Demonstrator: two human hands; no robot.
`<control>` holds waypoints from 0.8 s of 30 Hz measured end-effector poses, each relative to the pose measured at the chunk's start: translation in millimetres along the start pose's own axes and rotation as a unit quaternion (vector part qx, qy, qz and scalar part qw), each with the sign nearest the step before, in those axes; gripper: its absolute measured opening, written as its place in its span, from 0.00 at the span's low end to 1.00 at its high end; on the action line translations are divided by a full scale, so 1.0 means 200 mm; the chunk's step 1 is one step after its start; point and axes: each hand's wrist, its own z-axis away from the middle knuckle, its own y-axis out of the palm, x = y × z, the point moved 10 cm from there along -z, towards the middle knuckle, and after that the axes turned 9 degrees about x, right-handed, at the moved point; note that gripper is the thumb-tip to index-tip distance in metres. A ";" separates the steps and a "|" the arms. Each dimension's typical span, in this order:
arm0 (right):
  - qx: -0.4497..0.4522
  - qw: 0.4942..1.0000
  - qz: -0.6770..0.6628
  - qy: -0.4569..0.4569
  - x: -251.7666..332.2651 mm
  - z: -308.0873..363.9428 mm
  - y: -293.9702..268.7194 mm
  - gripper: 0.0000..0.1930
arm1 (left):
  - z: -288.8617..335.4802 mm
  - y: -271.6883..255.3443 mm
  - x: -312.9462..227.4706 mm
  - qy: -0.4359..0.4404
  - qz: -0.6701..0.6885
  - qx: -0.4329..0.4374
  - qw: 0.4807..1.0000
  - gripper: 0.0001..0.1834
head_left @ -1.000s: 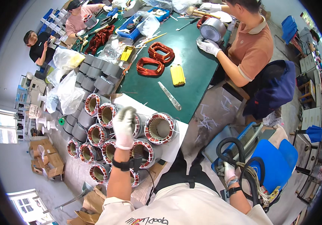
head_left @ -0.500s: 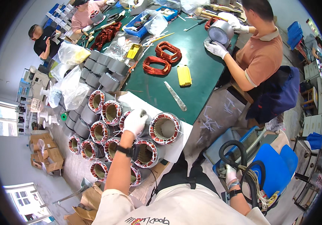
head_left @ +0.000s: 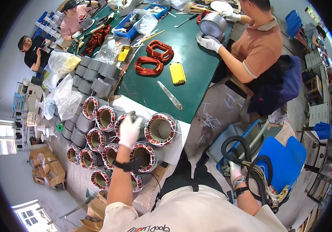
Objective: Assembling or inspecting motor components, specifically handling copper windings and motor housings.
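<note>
My left hand, in a white glove, is over a wound stator in the group on the left. Its fingers look bent, their dark tips near that stator's upper rim; whether they grip anything is hidden. Just right of it stands a larger wound stator with red-brown windings and white lacing. Several similar stators crowd below and left, such as one beside my wrist. My right hand, also gloved, is low by a blue-rimmed bin and a black hose. Its fingers are curled; what they hold cannot be made out.
On the green table lie copper coils, a yellow stack of strips and a flat blade. A co-worker at the right handles a grey stator. Blue panels and cables stand at my right.
The view has shifted, so the table appears farther left and up. My left hand stays by the same stator, with its dark fingertips now showing. My right hand remains beside the bin.
</note>
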 end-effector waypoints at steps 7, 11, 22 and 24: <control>0.005 1.000 0.007 -0.005 0.06 0.04 0.05 0.15 | -0.21 0.22 -0.23 0.029 0.191 0.120 0.974 0.09; 0.002 1.000 0.007 0.013 0.11 0.11 0.09 0.15 | -0.03 -0.15 -0.61 0.116 0.284 -0.056 0.950 0.12; 0.029 0.999 -0.017 0.012 0.09 0.09 0.12 0.15 | 0.37 0.47 -0.69 0.211 -0.199 0.073 0.954 0.21; 0.021 1.000 0.002 -0.009 0.10 0.08 0.12 0.15 | 0.37 0.59 -0.69 0.205 -0.283 0.086 0.933 0.24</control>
